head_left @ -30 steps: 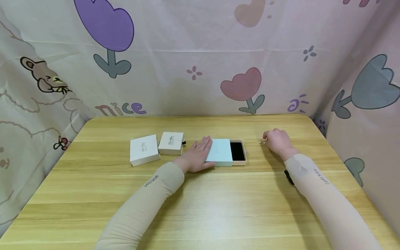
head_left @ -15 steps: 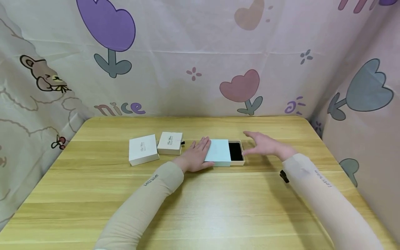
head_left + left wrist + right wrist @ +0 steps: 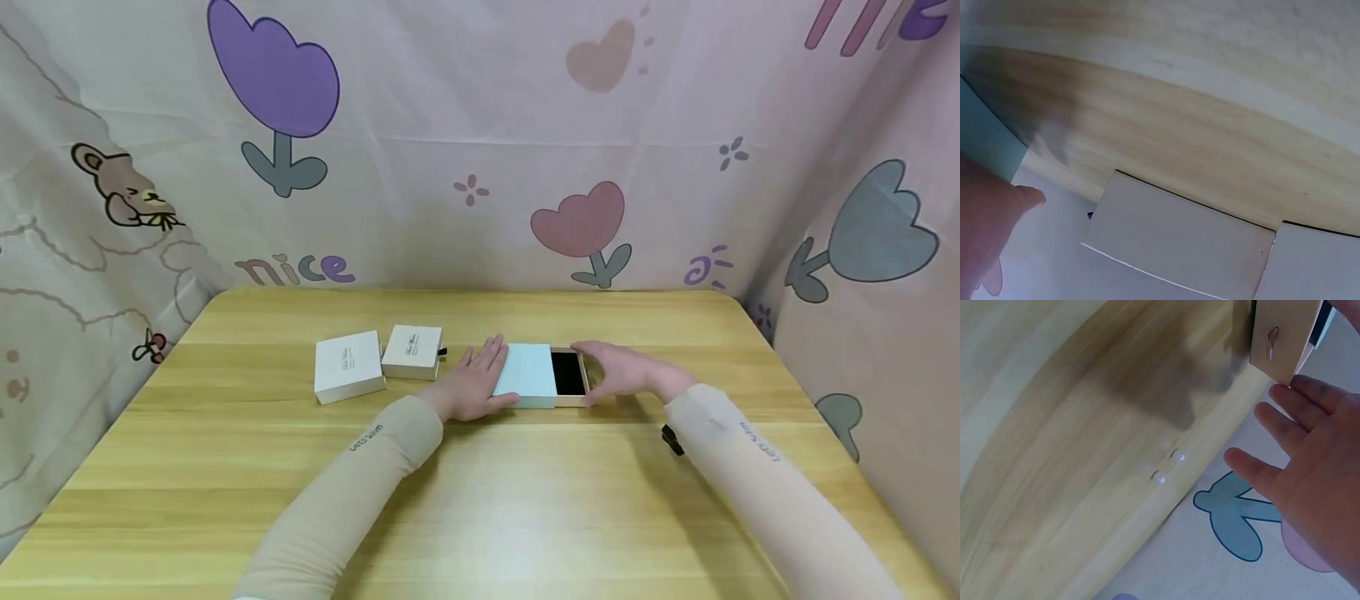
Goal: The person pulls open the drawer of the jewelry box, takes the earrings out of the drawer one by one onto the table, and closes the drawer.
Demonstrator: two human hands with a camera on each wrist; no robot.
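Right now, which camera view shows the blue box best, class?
The head view. It shows most of the blue box from above, its drawer partly out. The left wrist view catches only a blue corner beside the left hand; the right wrist view shows mainly the drawer's end, with a small pull loop.

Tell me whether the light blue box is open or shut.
Partly open: the drawer sticks out of the light blue cover toward the right hand, baring its black inside.
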